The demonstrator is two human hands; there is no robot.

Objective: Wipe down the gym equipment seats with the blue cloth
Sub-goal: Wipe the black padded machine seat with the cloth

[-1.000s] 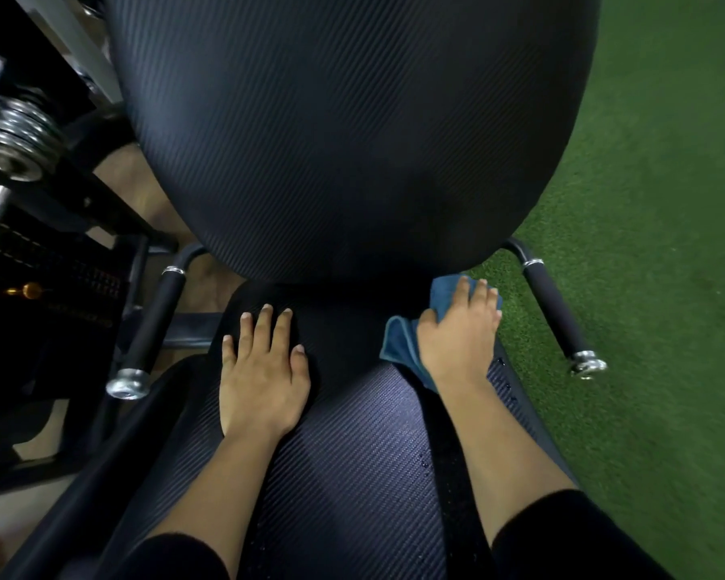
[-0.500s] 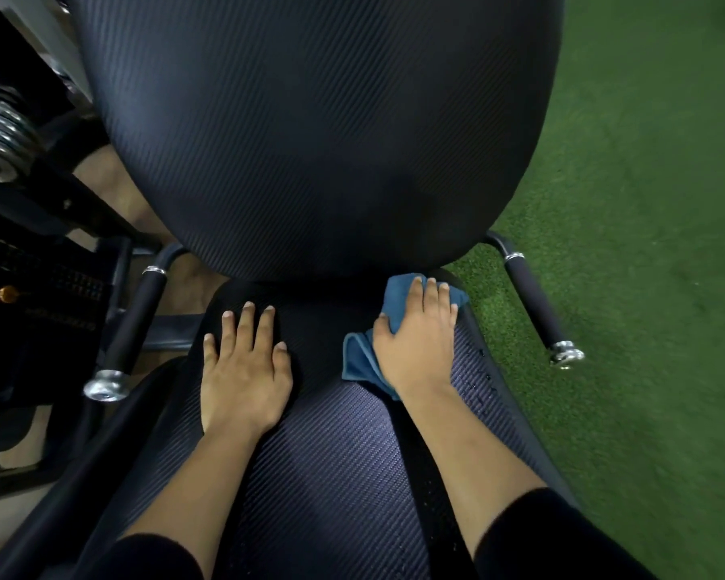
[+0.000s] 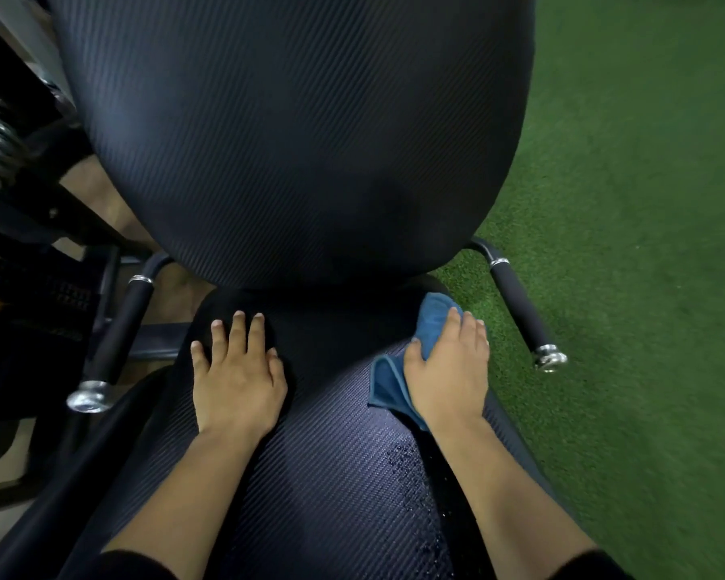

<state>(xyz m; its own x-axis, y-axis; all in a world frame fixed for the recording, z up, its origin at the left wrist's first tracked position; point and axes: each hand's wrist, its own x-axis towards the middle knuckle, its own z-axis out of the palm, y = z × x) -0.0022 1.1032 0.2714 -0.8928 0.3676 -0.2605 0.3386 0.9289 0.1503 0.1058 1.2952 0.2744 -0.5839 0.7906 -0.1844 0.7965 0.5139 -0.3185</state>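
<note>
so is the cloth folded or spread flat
Folded: the blue cloth shows a doubled edge beside the right hand pressing it on the seat.

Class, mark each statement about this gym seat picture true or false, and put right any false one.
1. The right hand presses the blue cloth onto the seat. True.
2. The left hand grips the left handle. False: it lies flat on the seat, apart from the handle.
3. Green turf covers the floor to the right of the seat. True.
4. The blue cloth lies on the backrest. False: it lies on the seat, below the backrest.
5. Small droplets show on the seat near the right forearm. True.
</note>
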